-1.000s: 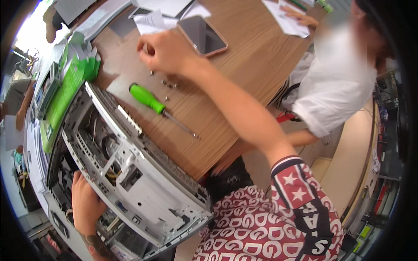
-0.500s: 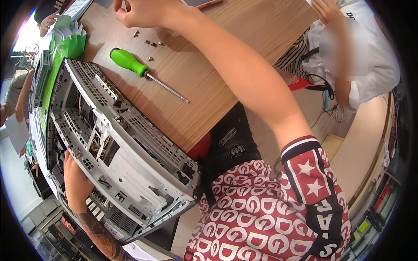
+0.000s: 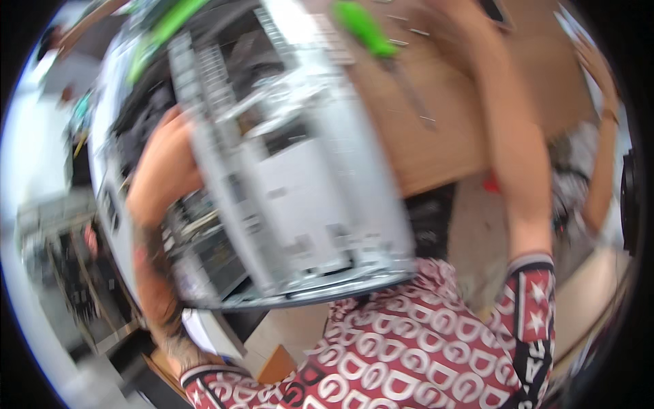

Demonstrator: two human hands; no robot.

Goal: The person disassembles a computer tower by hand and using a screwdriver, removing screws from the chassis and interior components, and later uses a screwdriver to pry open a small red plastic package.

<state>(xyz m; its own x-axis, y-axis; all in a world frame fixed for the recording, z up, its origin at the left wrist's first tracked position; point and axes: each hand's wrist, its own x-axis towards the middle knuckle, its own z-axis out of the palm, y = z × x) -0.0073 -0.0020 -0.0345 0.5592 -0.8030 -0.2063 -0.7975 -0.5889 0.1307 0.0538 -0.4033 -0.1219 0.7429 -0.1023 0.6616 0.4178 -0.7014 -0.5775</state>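
The left hand (image 3: 163,170) is clamped on the left side of the open grey computer case (image 3: 300,184), steadying it where it overhangs the near edge of the counter (image 3: 436,136), while the right hand (image 3: 449,10) reaches far past the green screwdriver (image 3: 368,31), its grip unreadable.

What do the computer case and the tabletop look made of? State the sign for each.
Computer case: likely sheet metal, pale grey and bare, judging by thin folded edges and punched slots, though blurred. Tabletop: seemingly wood or wood-look laminate, matte brown with faint grain.
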